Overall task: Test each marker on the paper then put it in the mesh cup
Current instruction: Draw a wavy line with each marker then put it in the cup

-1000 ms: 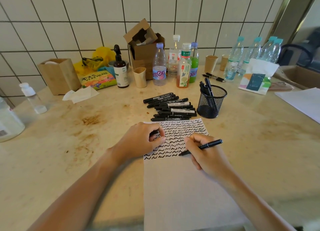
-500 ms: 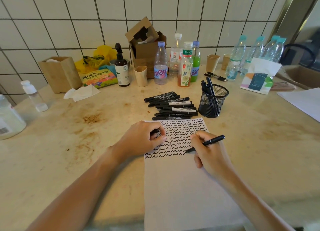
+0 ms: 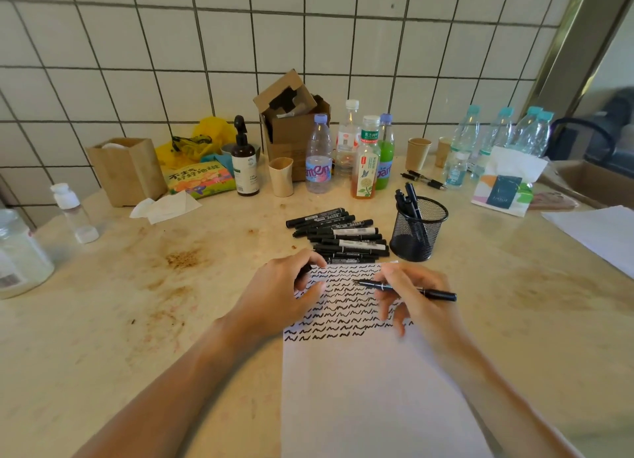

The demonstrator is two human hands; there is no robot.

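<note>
From the head view we see our right hand [image 3: 413, 296] pinching a slim black marker [image 3: 408, 289] between thumb and fingers, the marker lying nearly level above the paper [image 3: 370, 389] with its bare tip pointing left over the rows of black squiggles. Our left hand [image 3: 284, 293] rests on the paper's far left corner, fingers curled round a small black thing, likely the cap [image 3: 306, 270], though most of it is hidden. The paper lies on the stained worktop [image 3: 137, 303], squiggles filling its far part and the near part blank. Just beyond the paper sits a pile of black markers [image 3: 339, 236], and right of the pile stands the mesh cup [image 3: 418, 229] with a few markers upright in it. Farther back, along the tiled wall, stand bottles [image 3: 363, 156], paper cups and an opened cardboard box [image 3: 291, 125].
</note>
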